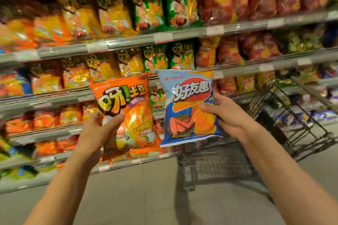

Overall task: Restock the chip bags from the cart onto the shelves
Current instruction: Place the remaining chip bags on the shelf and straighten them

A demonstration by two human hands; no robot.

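My left hand point(98, 129) grips an orange chip bag point(131, 107) by its left edge and holds it upright. My right hand point(226, 115) grips a blue chip bag point(184, 96) by its right side, also upright. The two bags hang side by side in front of the shelves point(128, 41), which are packed with orange, green and red chip bags. The black wire cart point(285, 115) stands below and to the right of my right hand; its basket looks empty where I can see it.
Grey shelf rails with price tags run across the whole view in several tiers. The cart's frame reaches down toward the grey floor point(146, 197) at centre right. The shelves are blurred by motion.
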